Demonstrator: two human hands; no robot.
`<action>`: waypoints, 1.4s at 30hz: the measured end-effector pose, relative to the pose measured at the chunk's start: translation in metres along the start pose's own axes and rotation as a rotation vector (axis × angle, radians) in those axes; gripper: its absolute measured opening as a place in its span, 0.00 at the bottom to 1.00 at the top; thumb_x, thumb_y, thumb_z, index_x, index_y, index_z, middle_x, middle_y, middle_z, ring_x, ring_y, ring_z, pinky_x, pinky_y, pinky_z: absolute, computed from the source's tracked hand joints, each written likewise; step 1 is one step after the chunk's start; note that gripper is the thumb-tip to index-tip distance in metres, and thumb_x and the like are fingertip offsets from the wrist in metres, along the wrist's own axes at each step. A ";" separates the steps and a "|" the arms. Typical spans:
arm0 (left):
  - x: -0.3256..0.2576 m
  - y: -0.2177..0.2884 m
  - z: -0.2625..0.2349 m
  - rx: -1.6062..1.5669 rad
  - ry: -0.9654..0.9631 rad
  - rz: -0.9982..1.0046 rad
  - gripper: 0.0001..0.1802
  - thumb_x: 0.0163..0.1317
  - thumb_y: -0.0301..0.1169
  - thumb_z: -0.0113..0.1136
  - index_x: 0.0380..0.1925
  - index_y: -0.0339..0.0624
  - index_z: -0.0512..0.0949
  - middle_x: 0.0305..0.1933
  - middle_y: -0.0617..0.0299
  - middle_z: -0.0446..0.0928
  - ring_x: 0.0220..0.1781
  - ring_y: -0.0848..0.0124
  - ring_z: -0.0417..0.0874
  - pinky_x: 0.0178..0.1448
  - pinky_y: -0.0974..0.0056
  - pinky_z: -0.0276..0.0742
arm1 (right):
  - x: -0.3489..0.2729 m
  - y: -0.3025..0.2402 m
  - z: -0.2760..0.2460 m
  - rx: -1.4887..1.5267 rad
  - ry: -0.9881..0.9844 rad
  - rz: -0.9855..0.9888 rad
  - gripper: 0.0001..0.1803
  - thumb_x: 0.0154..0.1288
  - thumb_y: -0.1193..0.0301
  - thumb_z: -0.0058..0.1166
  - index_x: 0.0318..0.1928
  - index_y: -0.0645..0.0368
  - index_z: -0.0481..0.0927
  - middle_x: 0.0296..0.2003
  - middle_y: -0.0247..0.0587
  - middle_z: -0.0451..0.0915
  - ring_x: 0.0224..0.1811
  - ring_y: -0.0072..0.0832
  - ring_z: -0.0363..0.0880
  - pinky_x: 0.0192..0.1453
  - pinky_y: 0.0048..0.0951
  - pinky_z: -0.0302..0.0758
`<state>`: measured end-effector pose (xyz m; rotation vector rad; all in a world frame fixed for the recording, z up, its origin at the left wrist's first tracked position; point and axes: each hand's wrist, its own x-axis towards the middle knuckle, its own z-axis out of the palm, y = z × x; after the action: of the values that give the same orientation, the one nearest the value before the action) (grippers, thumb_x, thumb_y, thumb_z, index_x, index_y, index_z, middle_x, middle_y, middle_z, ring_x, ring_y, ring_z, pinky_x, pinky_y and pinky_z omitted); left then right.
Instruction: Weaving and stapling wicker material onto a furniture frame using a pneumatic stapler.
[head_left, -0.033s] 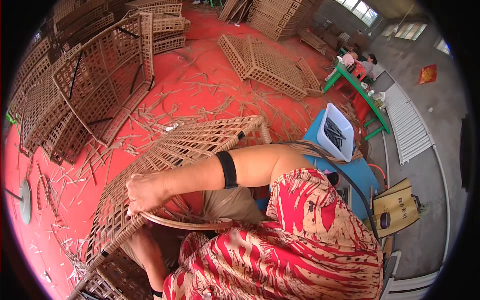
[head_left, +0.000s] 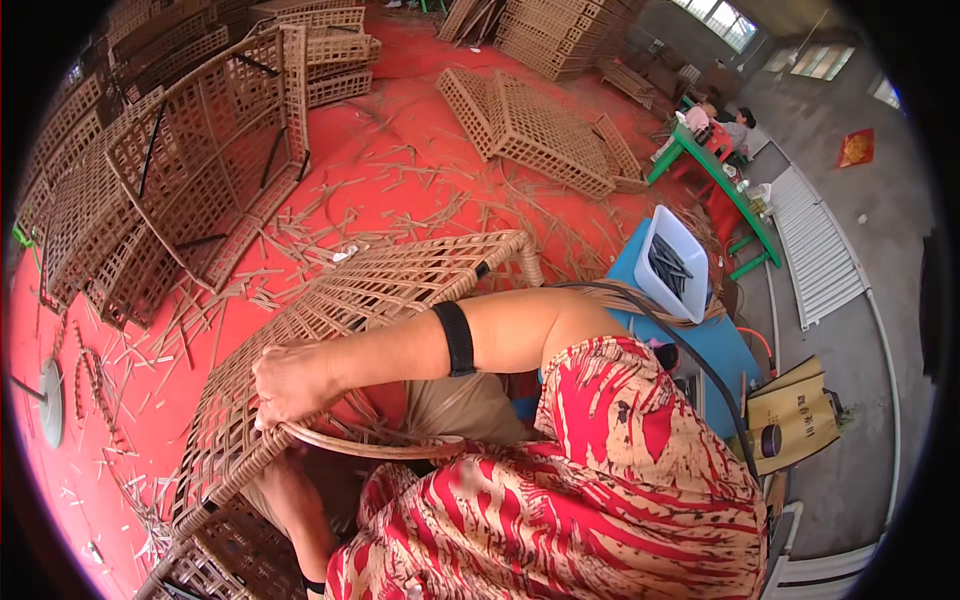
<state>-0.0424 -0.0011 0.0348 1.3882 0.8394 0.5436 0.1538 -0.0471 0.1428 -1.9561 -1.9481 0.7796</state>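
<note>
A large brown woven rattan frame with an open lattice leans in front of me, its thick wrapped rim crossing below my hands. My right hand, on an arm with a black band, is closed in a fist at the rim, with a light brown rattan strand in it. That strand curves back to the right toward my lap. Just beneath, my left hand is on the inner side of the rim. Its fingers are hidden by the rim and the shadow there.
Scraps of cane litter the red floor. Woven frames are stacked at the left, with more panels farther off. At right, a white basin of dark strips sits on a blue surface. People sit by a green table.
</note>
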 end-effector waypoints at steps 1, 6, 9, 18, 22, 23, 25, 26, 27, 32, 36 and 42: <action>-0.001 0.002 -0.001 0.011 -0.015 -0.002 0.25 0.61 0.18 0.60 0.61 0.38 0.78 0.63 0.49 0.78 0.64 0.55 0.79 0.67 0.54 0.76 | 0.001 0.001 0.002 -0.016 0.000 -0.012 0.33 0.69 0.46 0.55 0.33 0.71 0.87 0.37 0.68 0.83 0.50 0.59 0.83 0.57 0.51 0.80; 0.011 0.003 -0.006 0.161 -0.001 0.121 0.20 0.71 0.26 0.61 0.61 0.36 0.77 0.58 0.54 0.80 0.57 0.68 0.83 0.55 0.63 0.81 | 0.016 0.007 0.015 -0.088 0.039 -0.083 0.30 0.71 0.48 0.53 0.31 0.66 0.88 0.33 0.62 0.84 0.47 0.56 0.83 0.56 0.52 0.80; 0.021 0.002 -0.006 0.014 -0.003 0.091 0.22 0.71 0.27 0.63 0.63 0.36 0.75 0.60 0.54 0.79 0.60 0.67 0.82 0.58 0.62 0.82 | 0.022 0.012 0.020 -0.159 0.068 -0.138 0.27 0.72 0.50 0.52 0.30 0.62 0.88 0.31 0.59 0.84 0.45 0.53 0.83 0.54 0.52 0.80; 0.027 0.006 -0.008 -0.341 -0.112 -0.142 0.32 0.71 0.34 0.65 0.71 0.39 0.67 0.66 0.58 0.74 0.64 0.63 0.80 0.63 0.56 0.81 | 0.024 0.010 0.017 -0.134 0.059 -0.130 0.26 0.71 0.50 0.53 0.33 0.61 0.89 0.30 0.59 0.85 0.43 0.59 0.85 0.51 0.54 0.81; 0.030 0.000 -0.011 -0.533 -0.201 -0.130 0.24 0.68 0.41 0.69 0.58 0.44 0.74 0.49 0.66 0.78 0.45 0.71 0.80 0.45 0.63 0.79 | 0.028 0.014 0.022 -0.117 0.073 -0.111 0.26 0.71 0.50 0.53 0.33 0.61 0.90 0.29 0.56 0.85 0.42 0.56 0.85 0.50 0.53 0.82; 0.032 -0.001 -0.013 -0.584 -0.242 -0.129 0.25 0.67 0.40 0.71 0.59 0.44 0.74 0.49 0.66 0.78 0.45 0.71 0.81 0.46 0.63 0.80 | 0.029 0.014 0.024 -0.143 0.092 -0.160 0.25 0.70 0.51 0.53 0.32 0.60 0.89 0.28 0.55 0.85 0.42 0.55 0.85 0.49 0.53 0.82; 0.036 -0.003 -0.015 -0.684 -0.329 -0.137 0.30 0.65 0.38 0.72 0.63 0.42 0.72 0.55 0.64 0.77 0.53 0.67 0.80 0.54 0.59 0.79 | 0.028 0.014 0.028 -0.216 0.116 -0.244 0.23 0.70 0.54 0.53 0.30 0.59 0.88 0.28 0.51 0.85 0.41 0.52 0.85 0.48 0.54 0.81; 0.038 -0.003 -0.015 -0.734 -0.375 -0.145 0.33 0.65 0.36 0.72 0.66 0.41 0.70 0.61 0.61 0.76 0.60 0.65 0.79 0.62 0.55 0.78 | 0.025 0.012 0.029 -0.268 0.151 -0.276 0.21 0.69 0.55 0.53 0.30 0.58 0.87 0.27 0.50 0.85 0.40 0.50 0.84 0.48 0.53 0.81; 0.040 -0.004 -0.015 -0.768 -0.362 -0.162 0.36 0.64 0.34 0.72 0.70 0.39 0.68 0.67 0.59 0.75 0.68 0.62 0.77 0.69 0.52 0.77 | 0.023 0.009 0.029 -0.341 0.171 -0.298 0.19 0.69 0.56 0.53 0.29 0.57 0.86 0.26 0.48 0.84 0.40 0.49 0.84 0.47 0.52 0.81; 0.041 -0.011 -0.016 -0.898 -0.378 -0.143 0.29 0.72 0.37 0.63 0.70 0.46 0.69 0.68 0.59 0.75 0.69 0.62 0.76 0.72 0.54 0.73 | -0.021 -0.007 0.019 -0.424 0.445 -0.280 0.12 0.62 0.61 0.56 0.27 0.50 0.86 0.30 0.42 0.86 0.39 0.44 0.85 0.43 0.49 0.83; 0.024 -0.017 -0.018 -0.849 -0.293 -0.043 0.27 0.77 0.38 0.56 0.71 0.44 0.68 0.72 0.56 0.72 0.72 0.57 0.73 0.69 0.48 0.76 | -0.065 -0.013 0.026 -0.347 0.737 -0.154 0.13 0.64 0.58 0.63 0.36 0.56 0.86 0.39 0.37 0.81 0.43 0.37 0.81 0.46 0.39 0.79; 0.008 0.013 0.006 -0.368 -0.023 0.151 0.07 0.75 0.31 0.57 0.42 0.38 0.79 0.31 0.64 0.78 0.32 0.77 0.78 0.38 0.66 0.73 | -0.063 0.005 0.017 -0.575 0.718 -0.244 0.20 0.68 0.57 0.63 0.53 0.56 0.83 0.43 0.38 0.83 0.45 0.35 0.83 0.46 0.37 0.80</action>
<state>-0.0307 0.0027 0.0456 1.1204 0.5829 0.7560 0.1519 -0.1123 0.1375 -1.8256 -1.9725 -0.5496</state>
